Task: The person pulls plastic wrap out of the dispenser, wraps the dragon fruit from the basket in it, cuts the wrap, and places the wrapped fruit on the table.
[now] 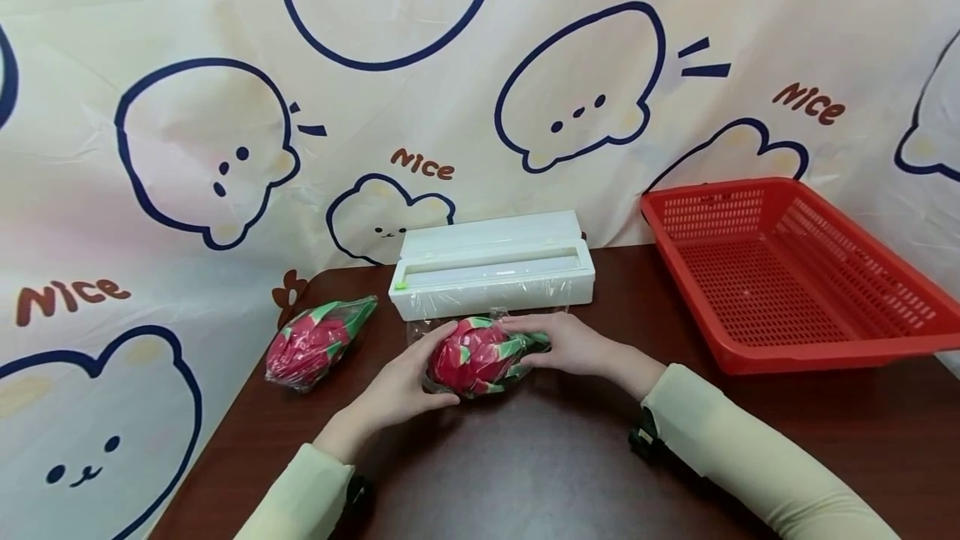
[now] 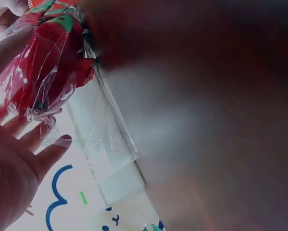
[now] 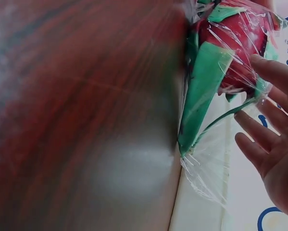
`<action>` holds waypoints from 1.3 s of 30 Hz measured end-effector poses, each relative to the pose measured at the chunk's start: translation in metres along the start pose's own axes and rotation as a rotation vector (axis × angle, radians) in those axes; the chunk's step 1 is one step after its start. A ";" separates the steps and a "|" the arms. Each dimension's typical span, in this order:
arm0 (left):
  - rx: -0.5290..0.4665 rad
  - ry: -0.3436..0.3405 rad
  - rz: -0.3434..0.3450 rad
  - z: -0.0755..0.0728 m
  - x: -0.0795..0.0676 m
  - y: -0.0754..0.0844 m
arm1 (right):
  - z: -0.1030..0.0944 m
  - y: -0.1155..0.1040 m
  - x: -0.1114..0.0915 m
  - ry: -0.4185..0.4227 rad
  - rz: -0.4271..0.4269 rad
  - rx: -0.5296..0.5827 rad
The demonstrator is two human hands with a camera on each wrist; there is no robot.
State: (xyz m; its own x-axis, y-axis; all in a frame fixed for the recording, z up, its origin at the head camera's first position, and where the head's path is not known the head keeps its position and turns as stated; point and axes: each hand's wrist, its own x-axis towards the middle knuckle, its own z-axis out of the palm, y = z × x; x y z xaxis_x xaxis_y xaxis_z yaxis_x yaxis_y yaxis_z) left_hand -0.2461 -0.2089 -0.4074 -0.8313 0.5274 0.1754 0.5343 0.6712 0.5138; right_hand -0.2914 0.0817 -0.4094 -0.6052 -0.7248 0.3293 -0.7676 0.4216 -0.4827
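Note:
A dragon fruit (image 1: 471,358), pink-red with green scales, lies partly covered by clear plastic film on the table in front of a white film dispenser box (image 1: 495,294). My left hand (image 1: 405,382) cups its left end with loosely extended fingers, thumb on the near side. At the green-tipped end, my right hand (image 1: 566,344) touches fruit and film with nearly straight fingers. Loose film (image 2: 103,130) spreads beside the fruit in the left wrist view. Film (image 3: 206,178) also trails from the green tip (image 3: 196,110) in the right wrist view.
Another dragon fruit (image 1: 315,344), wrapped in film, lies at the table's left edge. A red plastic basket (image 1: 840,352) stands at the right. Behind the dark brown table (image 1: 570,473) hangs a cartoon-printed cloth (image 1: 450,123).

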 end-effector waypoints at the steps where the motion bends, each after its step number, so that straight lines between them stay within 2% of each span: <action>1: 0.001 0.000 -0.007 0.000 0.003 -0.001 | -0.001 0.000 0.001 0.001 0.004 -0.001; 4: -0.008 0.005 -0.024 -0.003 0.010 -0.003 | -0.001 0.002 0.002 0.003 0.023 -0.010; 7: -0.060 -0.011 -0.055 -0.009 0.017 -0.007 | -0.001 0.002 0.004 0.001 0.051 -0.011; 10: -0.119 -0.053 -0.080 -0.016 0.023 -0.012 | -0.001 0.002 0.005 -0.012 0.092 0.004; 16: -0.250 -0.159 -0.067 -0.025 0.040 -0.023 | 0.003 0.009 0.010 -0.050 0.169 0.047; 22: -0.350 -0.246 -0.102 -0.032 0.052 -0.039 | 0.004 0.013 0.018 -0.082 0.246 0.072; 25: -0.385 -0.276 -0.114 -0.034 0.058 -0.045 | 0.003 0.014 0.021 -0.061 0.243 0.039; 28: -0.409 -0.303 -0.135 -0.033 0.062 -0.050 | 0.002 0.013 0.023 -0.006 0.182 -0.006; 32: -0.422 -0.310 -0.184 -0.032 0.064 -0.055 | 0.003 0.010 0.025 0.033 0.094 -0.047; 35: -0.440 -0.306 -0.212 -0.031 0.063 -0.056 | 0.004 0.010 0.026 0.013 0.110 -0.064; 37: -0.438 -0.279 -0.221 -0.031 0.060 -0.055 | 0.003 0.009 0.027 0.004 0.136 -0.062; 39: -0.426 -0.237 -0.227 -0.035 0.056 -0.046 | 0.003 0.009 0.028 -0.002 0.150 -0.062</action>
State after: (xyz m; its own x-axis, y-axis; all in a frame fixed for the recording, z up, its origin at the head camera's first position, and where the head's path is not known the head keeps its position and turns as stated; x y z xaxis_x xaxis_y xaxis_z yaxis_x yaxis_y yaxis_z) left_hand -0.3229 -0.2289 -0.3917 -0.8349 0.5301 -0.1484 0.1948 0.5367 0.8210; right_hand -0.3148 0.0631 -0.4073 -0.7137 -0.6522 0.2554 -0.6801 0.5581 -0.4754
